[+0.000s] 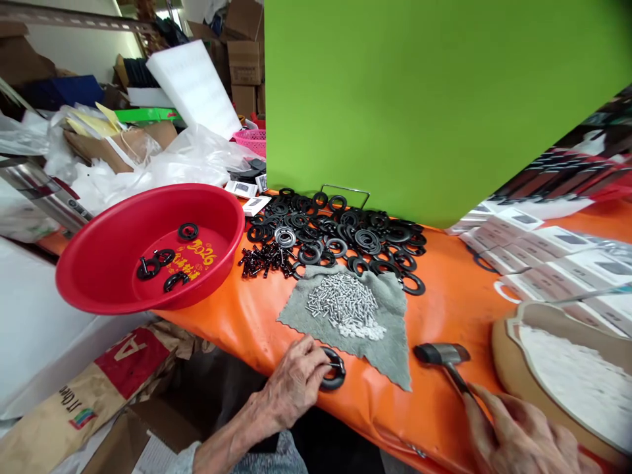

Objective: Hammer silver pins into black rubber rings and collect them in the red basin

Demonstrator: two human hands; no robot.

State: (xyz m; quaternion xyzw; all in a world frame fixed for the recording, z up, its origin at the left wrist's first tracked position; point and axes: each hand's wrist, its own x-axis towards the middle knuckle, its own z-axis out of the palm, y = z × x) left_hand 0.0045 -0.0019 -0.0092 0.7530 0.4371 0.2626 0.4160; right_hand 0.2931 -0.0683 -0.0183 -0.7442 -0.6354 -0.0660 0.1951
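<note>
Clearly, orange-covered table (449,263), boxes (245,62) stacked behind green panel (395,99).

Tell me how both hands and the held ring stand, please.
Left hand holding black ring near edge of orange table. Right hand gripping hammer. Cloth with metal pins just beyond.

L hand (302,372) pinching, fingers bent, forearm angled up; R hand (523,428) low, fingers curled.

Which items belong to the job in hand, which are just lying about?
Likely job:
- black ring at left hand
- hammer in right hand
- silver pins on grey cloth
- piled black rings
- red basin

Likely lying about:
- white foam block
- printed paper bag
- pink basket
</note>
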